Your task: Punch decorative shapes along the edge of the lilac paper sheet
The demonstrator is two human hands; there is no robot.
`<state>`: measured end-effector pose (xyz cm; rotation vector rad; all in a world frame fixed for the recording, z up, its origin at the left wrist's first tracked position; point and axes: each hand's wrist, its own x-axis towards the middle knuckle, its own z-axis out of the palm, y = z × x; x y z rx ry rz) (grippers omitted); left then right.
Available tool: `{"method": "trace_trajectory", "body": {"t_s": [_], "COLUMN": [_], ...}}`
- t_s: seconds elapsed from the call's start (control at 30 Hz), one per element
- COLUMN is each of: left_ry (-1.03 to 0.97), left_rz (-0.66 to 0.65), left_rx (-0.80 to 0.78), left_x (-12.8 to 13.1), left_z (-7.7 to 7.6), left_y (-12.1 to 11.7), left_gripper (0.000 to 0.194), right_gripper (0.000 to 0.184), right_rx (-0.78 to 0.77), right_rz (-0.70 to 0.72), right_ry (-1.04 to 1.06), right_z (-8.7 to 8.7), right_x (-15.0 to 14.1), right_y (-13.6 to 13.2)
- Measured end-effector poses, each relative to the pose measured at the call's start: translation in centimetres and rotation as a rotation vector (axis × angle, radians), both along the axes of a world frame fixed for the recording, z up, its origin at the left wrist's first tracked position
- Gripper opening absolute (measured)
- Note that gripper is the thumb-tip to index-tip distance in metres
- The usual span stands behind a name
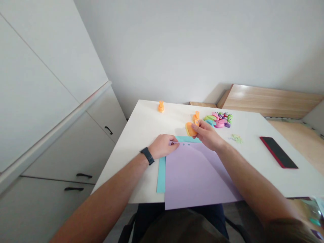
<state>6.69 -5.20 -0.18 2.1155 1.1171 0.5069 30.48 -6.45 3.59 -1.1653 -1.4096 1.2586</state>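
My left hand (pixel 163 145), with a dark band on its wrist, pinches the top left corner of a purple sheet of paper (pixel 194 175). Near that top edge are small cut-out shapes (pixel 184 144) with turquoise showing in them. Beneath the purple sheet lies a turquoise sheet (pixel 161 179), seen along its left and top edges. Just above the paper, my right hand (pixel 209 135) grips an orange craft punch (pixel 190 130) between thumb and fingers. Another orange piece (pixel 196 115) shows right behind it; whether it is a separate punch I cannot tell.
An orange punch (pixel 161 107) stands at the table's back left. Several colourful punches (pixel 215 120) cluster at the back, right of centre. Small pale green paper bits (pixel 236 138) lie in front of them. A dark, red-edged flat object (pixel 278 152) rests at the right.
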Motion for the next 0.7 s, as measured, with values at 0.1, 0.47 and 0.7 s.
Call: {"method": "trace_trajectory", "body": {"t_s": [0.1, 0.47, 0.7], "left_ry": [-0.007, -0.019, -0.002], "left_rz": [0.002, 0.01, 0.006], "left_rx": [-0.013, -0.077, -0.096], "left_x": [0.0, 0.4, 0.5], "left_z": [0.0, 0.2, 0.4], "left_y": [0.0, -0.1, -0.1], "left_gripper": [0.029, 0.028, 0.029], "right_gripper": [0.038, 0.041, 0.037], "right_rx": [-0.053, -0.117, -0.106], "right_rz": [0.036, -0.124, -0.071], "right_ry": [0.101, 0.25, 0.281], "right_z": [0.0, -2.0, -2.5], "right_x": [1.2, 2.3, 2.9], "right_y": [-0.9, -0.8, -0.8]}}
